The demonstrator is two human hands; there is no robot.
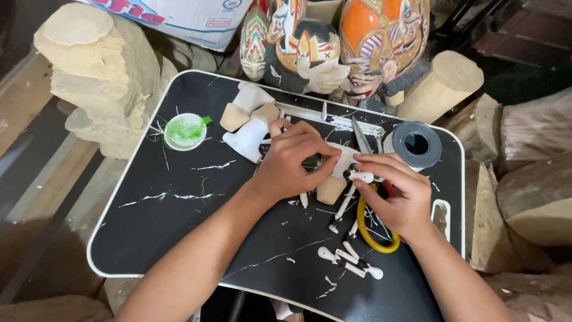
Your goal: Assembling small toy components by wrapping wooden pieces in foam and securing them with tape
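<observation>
My left hand [292, 158] grips a small white-painted wooden figure piece [333, 179] over the middle of the black tray table [179, 220]. My right hand [399, 191] pinches a thin white arm piece [360, 176] against that figure. A white stick with a dark tip [342, 209] hangs below it. Under my right hand lies a yellow ring [366, 235]. Several loose white arm pieces [348, 262] lie near the table's front edge.
A white lid with green paint [185, 131] sits at the left. White and bare wooden body pieces [249, 119], a knife blade [360, 136] and a grey tape roll [416, 144] lie behind the hands. Painted puppet heads [333, 42] and raw wood blocks [101, 65] surround the table.
</observation>
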